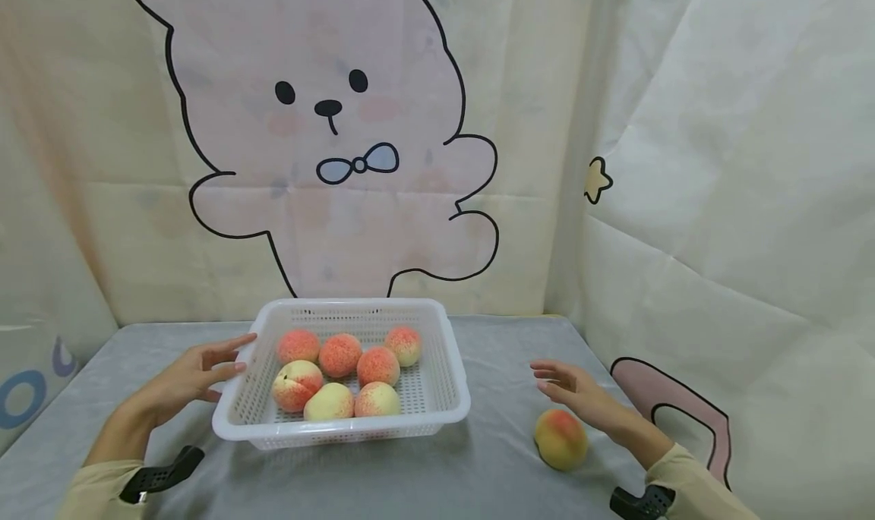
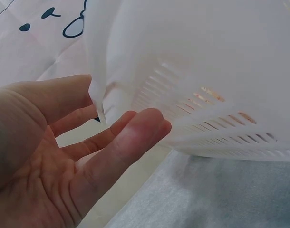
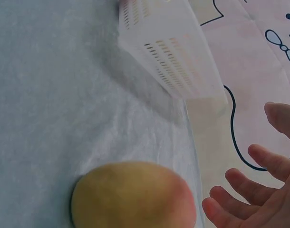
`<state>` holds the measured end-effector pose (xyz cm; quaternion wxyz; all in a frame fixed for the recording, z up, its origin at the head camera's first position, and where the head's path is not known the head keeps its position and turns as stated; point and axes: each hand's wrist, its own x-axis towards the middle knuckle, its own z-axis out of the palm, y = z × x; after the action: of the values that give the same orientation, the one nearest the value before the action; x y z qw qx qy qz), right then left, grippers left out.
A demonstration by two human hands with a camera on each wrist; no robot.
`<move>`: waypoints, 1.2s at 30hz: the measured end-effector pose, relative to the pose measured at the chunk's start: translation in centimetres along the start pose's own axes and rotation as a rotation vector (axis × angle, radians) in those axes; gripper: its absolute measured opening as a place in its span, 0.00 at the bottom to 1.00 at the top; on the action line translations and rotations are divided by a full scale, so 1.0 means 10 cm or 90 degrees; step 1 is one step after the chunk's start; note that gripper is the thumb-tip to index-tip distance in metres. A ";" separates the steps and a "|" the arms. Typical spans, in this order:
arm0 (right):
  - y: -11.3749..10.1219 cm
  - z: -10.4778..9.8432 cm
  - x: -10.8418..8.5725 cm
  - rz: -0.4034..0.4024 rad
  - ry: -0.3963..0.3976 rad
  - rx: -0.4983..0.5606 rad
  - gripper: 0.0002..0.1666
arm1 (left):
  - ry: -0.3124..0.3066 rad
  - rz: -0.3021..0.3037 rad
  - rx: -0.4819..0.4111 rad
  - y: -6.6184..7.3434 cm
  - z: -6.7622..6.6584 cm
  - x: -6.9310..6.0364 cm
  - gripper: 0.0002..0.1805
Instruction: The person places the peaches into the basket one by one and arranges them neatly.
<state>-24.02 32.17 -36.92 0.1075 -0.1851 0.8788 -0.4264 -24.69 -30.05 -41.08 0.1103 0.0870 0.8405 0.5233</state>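
A white plastic basket (image 1: 342, 430) with slotted walls stands on the cloth-covered table, holding several red-and-yellow peaches (image 1: 339, 355). At its left rim is my left hand (image 1: 181, 376); in the left wrist view the rim lies between the thumb and the fingers (image 2: 135, 137), which grip it lightly. A single yellow-and-red peach (image 1: 560, 439) lies on the table right of the basket. My right hand (image 1: 581, 392) hovers just above and beyond that peach, empty, with its fingers spread in the right wrist view, where the peach (image 3: 133, 194) sits beside them.
The table wears a grey cloth (image 1: 383, 482). Behind it hangs a pale curtain (image 1: 519, 125) with a bear drawing, and another pale curtain (image 1: 738, 224) closes off the right side. A black strap (image 1: 162, 476) is on the left wrist.
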 end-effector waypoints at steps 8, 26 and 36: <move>0.11 -0.08 -0.08 0.032 0.014 -0.015 0.31 | 0.012 0.003 0.012 0.06 -0.01 0.01 0.42; 0.44 -0.17 -0.29 0.014 -0.082 -0.016 0.34 | 0.013 0.002 0.019 0.07 0.03 0.00 0.42; 0.69 -0.23 -0.39 -0.011 -0.210 0.064 0.38 | 0.018 -0.005 0.017 0.04 0.04 -0.04 0.43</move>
<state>-22.87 39.37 -40.80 0.2557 -0.2543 0.8254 -0.4343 -24.15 -29.67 -40.80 0.0996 0.0778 0.8493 0.5125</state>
